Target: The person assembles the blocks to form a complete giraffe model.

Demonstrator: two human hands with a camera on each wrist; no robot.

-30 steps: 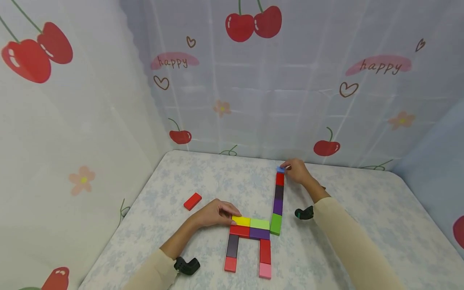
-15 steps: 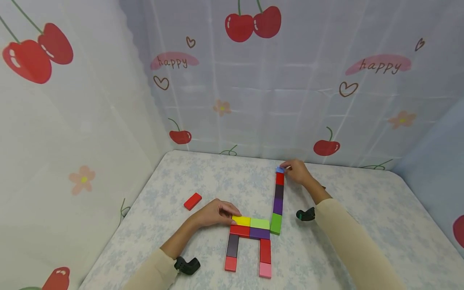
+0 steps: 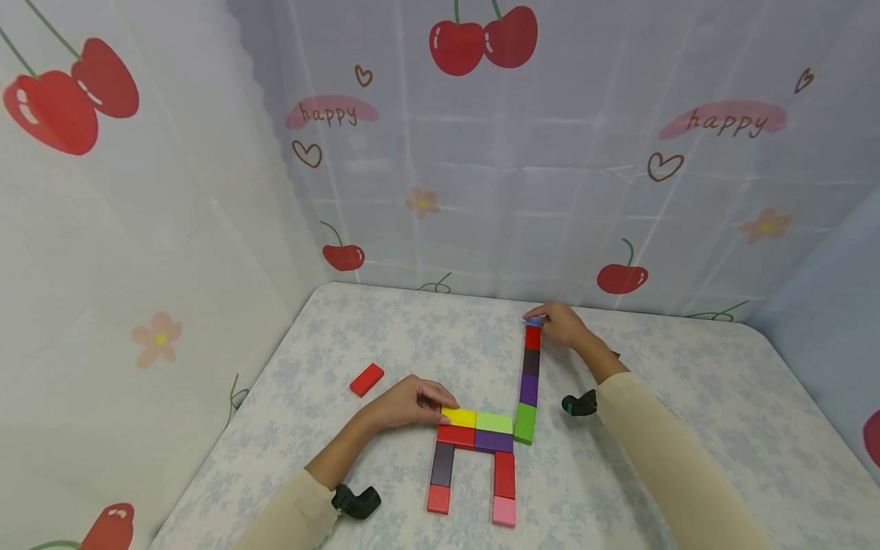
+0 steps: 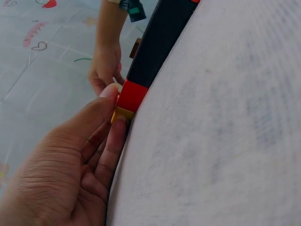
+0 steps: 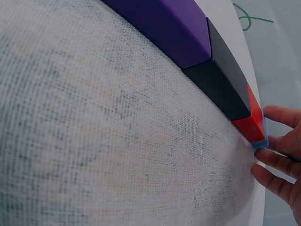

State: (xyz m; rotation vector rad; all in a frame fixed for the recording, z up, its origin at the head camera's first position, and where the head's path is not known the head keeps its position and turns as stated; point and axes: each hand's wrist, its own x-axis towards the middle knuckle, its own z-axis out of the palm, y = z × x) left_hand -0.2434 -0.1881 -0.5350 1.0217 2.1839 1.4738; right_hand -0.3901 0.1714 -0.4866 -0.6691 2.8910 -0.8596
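Observation:
My left hand [image 3: 406,405] has its thumb and finger at the left end of a yellow block [image 3: 462,418], pinching it at the edge. In the left wrist view the thumb tip overlaps the adjoining red block [image 4: 131,95]. At the far end of a straight row, my right hand [image 3: 565,326] holds a small blue block [image 5: 265,136] between its fingers, which partly cover it. That block meets a red block [image 3: 532,337], followed by black, purple [image 3: 528,389] and green [image 3: 525,423] blocks. Light green [image 3: 493,423] and purple blocks lie beside the yellow and red ones.
Two legs of blocks extend toward the front, ending in a coral block [image 3: 438,499] and a pink block [image 3: 504,512]. A loose red block [image 3: 367,380] lies to the left on the patterned tabletop [image 3: 289,428]. A cherry-print curtain [image 3: 509,191] stands behind.
The right hand's fingers have shifted slightly left over the far end of the blue block. The left hand and the other blocks hold their places; the head view tilts a little.

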